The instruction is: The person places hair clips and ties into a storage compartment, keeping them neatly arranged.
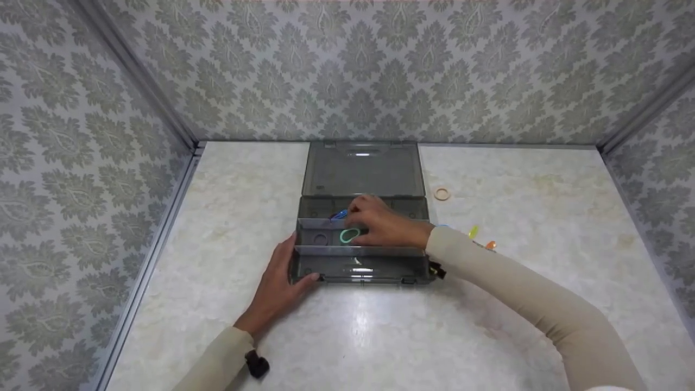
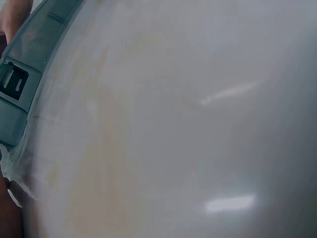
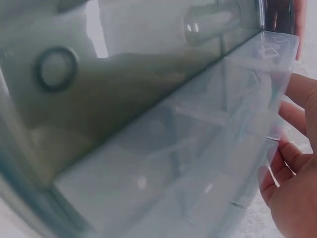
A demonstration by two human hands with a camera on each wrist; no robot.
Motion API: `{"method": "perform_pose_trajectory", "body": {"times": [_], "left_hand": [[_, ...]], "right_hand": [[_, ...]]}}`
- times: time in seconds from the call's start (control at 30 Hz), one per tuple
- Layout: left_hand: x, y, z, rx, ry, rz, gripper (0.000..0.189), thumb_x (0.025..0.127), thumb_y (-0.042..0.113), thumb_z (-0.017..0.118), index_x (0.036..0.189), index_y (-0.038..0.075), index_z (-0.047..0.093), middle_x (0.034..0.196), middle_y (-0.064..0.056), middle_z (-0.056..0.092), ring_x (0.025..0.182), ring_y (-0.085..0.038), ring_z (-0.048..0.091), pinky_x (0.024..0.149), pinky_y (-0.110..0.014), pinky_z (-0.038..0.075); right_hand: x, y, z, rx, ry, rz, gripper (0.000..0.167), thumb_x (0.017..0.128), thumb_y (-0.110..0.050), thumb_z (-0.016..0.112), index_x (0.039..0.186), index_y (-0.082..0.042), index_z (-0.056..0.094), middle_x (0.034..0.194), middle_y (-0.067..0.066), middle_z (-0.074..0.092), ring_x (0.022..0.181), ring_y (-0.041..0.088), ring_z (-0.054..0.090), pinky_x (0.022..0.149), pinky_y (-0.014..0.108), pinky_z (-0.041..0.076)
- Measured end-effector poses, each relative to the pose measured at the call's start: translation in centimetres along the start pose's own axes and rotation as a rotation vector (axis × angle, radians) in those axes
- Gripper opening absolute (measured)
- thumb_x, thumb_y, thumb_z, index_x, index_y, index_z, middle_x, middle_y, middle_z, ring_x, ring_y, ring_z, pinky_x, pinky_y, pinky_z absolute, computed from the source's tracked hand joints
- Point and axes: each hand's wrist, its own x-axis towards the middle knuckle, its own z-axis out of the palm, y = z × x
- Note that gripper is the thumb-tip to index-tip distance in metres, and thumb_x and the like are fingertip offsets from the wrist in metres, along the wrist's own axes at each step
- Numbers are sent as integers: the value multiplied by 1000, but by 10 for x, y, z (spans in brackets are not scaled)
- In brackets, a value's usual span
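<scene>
A grey see-through organizer box (image 1: pixel 358 266) lies with its lid (image 1: pixel 364 168) folded back. Clear dividers (image 1: pixel 326 250) part it into long compartments. My left hand (image 1: pixel 279 279) rests at its front left corner, thumb on the front rim and fingers along the side. My right hand (image 1: pixel 383 222) reaches into the middle and back compartments, fingers bent. Beside its thumb lies a mint-green loop (image 1: pixel 350 235), like a hair tie. A blue hair clip (image 1: pixel 340 214) shows at its fingertips. In the right wrist view the fingers (image 3: pixel 290 158) overlap a divider; I cannot tell whether they pinch anything.
On the table right of the box lie a beige ring (image 1: pixel 442 194), a yellow clip (image 1: pixel 473 232) and an orange clip (image 1: pixel 491 245), the last two close to my right sleeve (image 1: pixel 505 277). Patterned panels (image 1: pixel 358 70) stand at the back and both sides.
</scene>
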Motion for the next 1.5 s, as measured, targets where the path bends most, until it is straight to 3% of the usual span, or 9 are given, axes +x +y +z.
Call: {"method": "perform_pose_trajectory", "body": {"times": [0.33, 0.83, 1.07, 1.5], "left_hand": [[-1, 1, 0, 8, -3, -16, 107, 99, 48, 83, 179, 23, 17, 175, -15, 34, 163, -34, 34, 129, -59, 32], [2, -4, 0, -13, 5, 41, 107, 99, 51, 83, 179, 20, 18, 173, -13, 36, 161, -30, 37, 128, -56, 35], [1, -4, 0, -1, 7, 35, 107, 99, 51, 82, 179, 22, 17, 175, -12, 35, 162, -31, 35, 129, -58, 33], [0, 0, 1, 48, 15, 10, 108, 99, 54, 81, 179, 21, 17, 176, -12, 34, 164, -32, 33, 131, -56, 30]], "right_hand": [[21, -2, 4, -90, -87, -32, 26, 101, -28, 85, 122, -13, 84, 135, 12, 65, 123, 29, 52, 109, 53, 45], [34, 1, 17, -177, -128, -44, 33, 100, -28, 86, 130, -16, 82, 142, 12, 61, 132, 31, 49, 116, 57, 43], [26, 5, 9, -79, -78, -62, 33, 101, -24, 85, 132, -14, 81, 143, 13, 63, 135, 31, 49, 117, 57, 42], [-16, 18, -10, 132, 105, -55, 27, 98, -13, 86, 123, -4, 81, 135, 16, 65, 127, 33, 53, 108, 56, 46]]}}
